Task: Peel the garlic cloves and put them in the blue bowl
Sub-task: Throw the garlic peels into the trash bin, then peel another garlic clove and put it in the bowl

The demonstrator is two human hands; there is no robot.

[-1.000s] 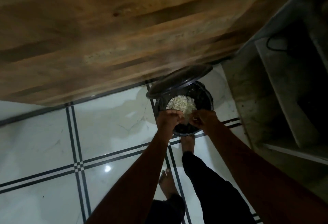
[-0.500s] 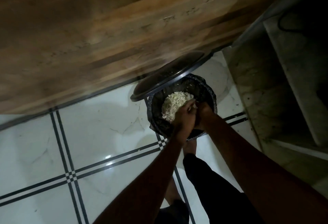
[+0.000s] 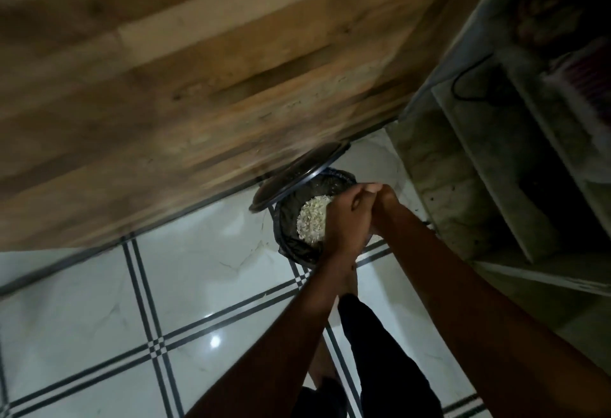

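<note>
our left hand (image 3: 344,219) and right hand (image 3: 383,206) press together over the bin (image 3: 291,245). we cannot tell if they hold anything. dry garlic skins (image 3: 312,222) lie inside, light and crumbly, we think. no cloves or blue bowl show here.

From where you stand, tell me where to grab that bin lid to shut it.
Take the lid by its raised free edge at the upper right, near the wooden panel, reaching over the bin. It stands tilted open, its lower left edge seemingly still at the rim. Both hands are pressed together above the bin.
</note>
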